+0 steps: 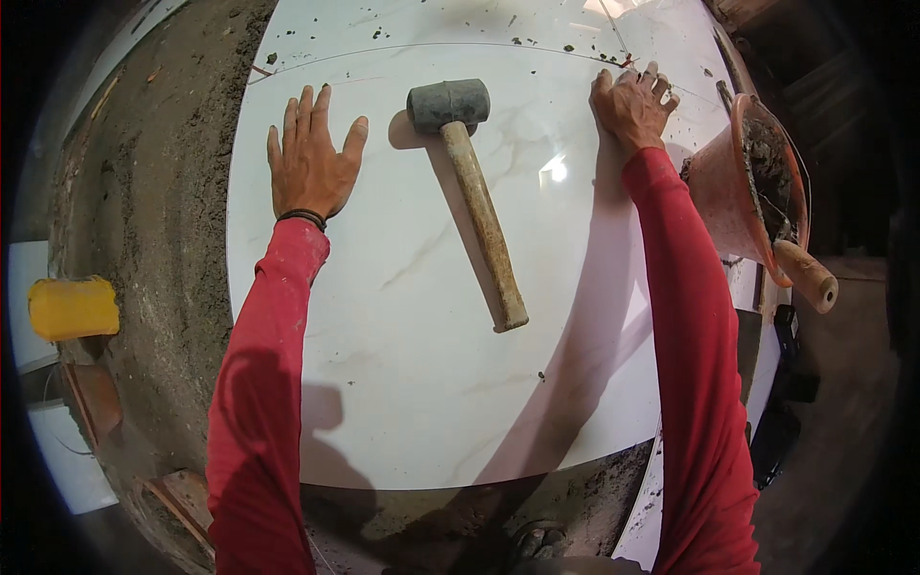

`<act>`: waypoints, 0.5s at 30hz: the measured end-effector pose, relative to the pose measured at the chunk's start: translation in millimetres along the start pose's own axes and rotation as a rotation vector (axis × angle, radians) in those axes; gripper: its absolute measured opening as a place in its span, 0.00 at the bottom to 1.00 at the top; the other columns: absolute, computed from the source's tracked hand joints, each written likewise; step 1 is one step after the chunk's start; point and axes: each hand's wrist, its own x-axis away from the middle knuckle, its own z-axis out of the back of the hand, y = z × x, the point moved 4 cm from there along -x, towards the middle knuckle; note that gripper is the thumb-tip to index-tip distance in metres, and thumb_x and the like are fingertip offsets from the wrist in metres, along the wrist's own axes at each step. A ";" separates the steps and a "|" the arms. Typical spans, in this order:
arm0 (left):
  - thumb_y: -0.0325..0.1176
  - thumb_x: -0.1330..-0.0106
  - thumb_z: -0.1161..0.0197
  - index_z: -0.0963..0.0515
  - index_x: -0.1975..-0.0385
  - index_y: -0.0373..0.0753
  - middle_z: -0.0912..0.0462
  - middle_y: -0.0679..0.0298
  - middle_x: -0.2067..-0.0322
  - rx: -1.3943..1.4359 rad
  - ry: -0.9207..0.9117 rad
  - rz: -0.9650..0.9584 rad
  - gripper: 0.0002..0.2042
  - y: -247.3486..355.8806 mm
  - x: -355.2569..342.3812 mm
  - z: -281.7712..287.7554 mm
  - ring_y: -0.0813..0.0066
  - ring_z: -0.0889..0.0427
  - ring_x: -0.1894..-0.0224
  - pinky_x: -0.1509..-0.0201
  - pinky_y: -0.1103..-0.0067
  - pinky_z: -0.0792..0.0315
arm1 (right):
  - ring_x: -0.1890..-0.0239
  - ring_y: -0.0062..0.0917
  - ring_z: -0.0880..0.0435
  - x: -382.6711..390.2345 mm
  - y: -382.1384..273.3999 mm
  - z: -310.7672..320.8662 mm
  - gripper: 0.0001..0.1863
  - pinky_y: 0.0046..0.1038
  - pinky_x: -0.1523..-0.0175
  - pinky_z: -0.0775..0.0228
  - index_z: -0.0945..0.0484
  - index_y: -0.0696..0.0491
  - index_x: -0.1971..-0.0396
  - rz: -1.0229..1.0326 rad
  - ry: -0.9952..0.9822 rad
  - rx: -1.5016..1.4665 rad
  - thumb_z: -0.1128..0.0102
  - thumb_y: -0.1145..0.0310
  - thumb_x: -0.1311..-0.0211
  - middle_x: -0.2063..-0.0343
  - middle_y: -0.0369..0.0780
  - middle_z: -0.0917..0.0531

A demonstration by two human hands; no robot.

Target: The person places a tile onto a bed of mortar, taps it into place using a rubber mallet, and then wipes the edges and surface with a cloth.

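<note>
My left hand (pixel 311 158) lies flat on a large glossy white tile (pixel 402 383), fingers stretched out near its left edge, a dark band at the wrist. Toward the far right, my right hand (pixel 632 107) rests with fingers apart at the joint with the tile beyond; a small red piece shows beside its fingers. Neither hand holds anything that I can see. Between them a rubber mallet (pixel 448 105) with a dark grey head and worn wooden handle lies on the tile. A thin line or cord (pixel 412 45) runs along the far joint.
An orange bucket (pixel 714 187) with mortar inside tilts at the right, a wooden tool handle (pixel 807 276) sticking out. Wet mortar (pixel 172 192) borders the tile at left. Beyond it sits a yellow block-like object (pixel 74 308). Dark crumbs dot the far tile (pixel 383 19).
</note>
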 end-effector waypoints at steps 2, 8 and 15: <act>0.63 0.25 0.54 0.43 0.23 0.50 0.46 0.60 0.22 0.002 0.005 0.002 0.36 -1.7 -0.8 -1.1 0.61 0.50 0.19 0.17 0.54 0.58 | 0.24 0.48 0.44 -4.0 -0.3 1.4 0.39 0.58 0.25 0.60 0.28 0.64 0.34 -0.007 0.005 -0.050 0.57 0.45 0.30 0.27 0.57 0.39; 0.63 0.26 0.53 0.42 0.23 0.50 0.45 0.60 0.22 -0.009 0.005 0.010 0.36 -5.1 -1.9 1.8 0.62 0.50 0.19 0.17 0.55 0.58 | 0.24 0.51 0.45 31.3 8.5 7.0 0.36 0.58 0.25 0.60 0.25 0.65 0.39 0.009 0.034 -0.115 0.53 0.46 0.30 0.27 0.59 0.38; 0.63 0.26 0.54 0.42 0.23 0.50 0.45 0.61 0.22 -0.004 0.009 0.010 0.37 -4.9 -3.2 -1.9 0.64 0.50 0.19 0.17 0.57 0.59 | 0.24 0.52 0.45 39.7 21.5 13.2 0.37 0.57 0.24 0.62 0.24 0.65 0.41 -0.040 0.051 -0.023 0.52 0.44 0.31 0.29 0.61 0.36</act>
